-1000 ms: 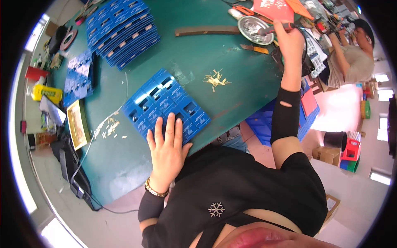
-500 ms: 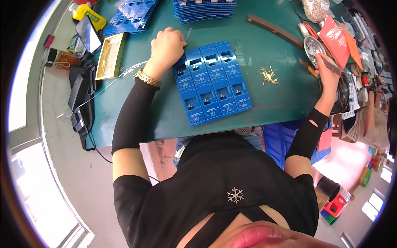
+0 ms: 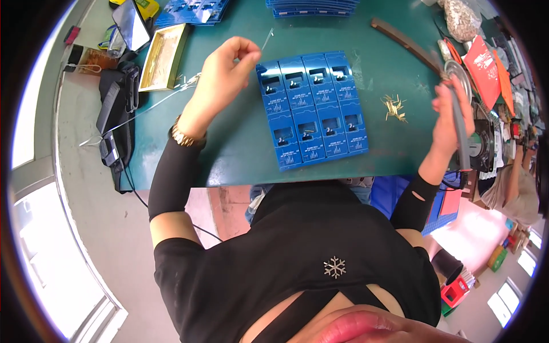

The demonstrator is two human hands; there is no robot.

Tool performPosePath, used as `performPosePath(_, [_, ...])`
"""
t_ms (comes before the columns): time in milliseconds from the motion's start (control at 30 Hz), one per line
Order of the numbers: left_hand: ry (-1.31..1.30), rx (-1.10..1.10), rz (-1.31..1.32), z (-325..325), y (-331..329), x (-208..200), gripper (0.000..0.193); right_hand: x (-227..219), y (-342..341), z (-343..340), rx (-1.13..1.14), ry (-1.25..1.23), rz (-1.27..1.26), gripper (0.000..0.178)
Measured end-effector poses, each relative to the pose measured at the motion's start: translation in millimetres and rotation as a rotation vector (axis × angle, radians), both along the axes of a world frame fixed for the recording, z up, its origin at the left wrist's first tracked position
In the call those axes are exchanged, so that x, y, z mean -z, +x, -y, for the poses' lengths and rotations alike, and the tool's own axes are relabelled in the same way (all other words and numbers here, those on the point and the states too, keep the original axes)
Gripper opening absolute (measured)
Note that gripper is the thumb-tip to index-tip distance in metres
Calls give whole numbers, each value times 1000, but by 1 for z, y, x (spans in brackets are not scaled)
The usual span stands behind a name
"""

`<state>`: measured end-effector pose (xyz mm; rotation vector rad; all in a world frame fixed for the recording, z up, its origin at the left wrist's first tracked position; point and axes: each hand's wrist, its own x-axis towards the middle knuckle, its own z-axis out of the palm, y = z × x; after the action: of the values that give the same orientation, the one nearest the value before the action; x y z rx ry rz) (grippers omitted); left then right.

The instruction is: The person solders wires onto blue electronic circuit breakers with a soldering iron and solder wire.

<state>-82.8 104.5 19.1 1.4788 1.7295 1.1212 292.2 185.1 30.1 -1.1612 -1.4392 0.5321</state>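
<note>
A sheet of blue printed boxes (image 3: 313,108) with cut-out windows lies on the green table in front of me, small dark and white bits showing in the windows. Off its upper left corner, my left hand (image 3: 226,74) is raised in a pinch. A thin clear strip (image 3: 267,40) sticks up from its fingertips. Over the table's right side, my right hand (image 3: 449,117) is closed round a long grey-handled tool (image 3: 461,128), blurred by motion. Just beyond that hand sits a round metal dish (image 3: 459,79), partly covered by fingers and tool.
Small yellowish sticks (image 3: 393,108) lie right of the sheet. A brown bar (image 3: 403,44) slants behind them. Stacked blue sheets (image 3: 311,7) stand at the back. Left are a shallow wooden box (image 3: 164,57), a propped phone (image 3: 131,26) and a white cord (image 3: 134,117). Red packets (image 3: 483,66) crowd the right.
My left hand has lifted off the sheet's corner, the clear strip moving with it. My right hand has drawn back from the dish and swung the tool more upright. The view has shifted slightly.
</note>
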Motion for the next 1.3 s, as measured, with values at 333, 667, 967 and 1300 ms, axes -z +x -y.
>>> performPosePath(333, [150, -35, -137, 48, -15, 22, 4, -16, -148, 50, -596, 367, 239, 32])
performPosePath(667, [57, 37, 54, 60, -7, 34, 6, 17, -160, 67, -676, 335, 307, 24])
performPosePath(967, [26, 71, 47, 60, -7, 33, 8, 19, -163, 70, -668, 404, 414, 28])
performPosePath(1300, [62, 75, -51, 58, -5, 34, 9, 15, -165, 71, -701, 381, 466, 27])
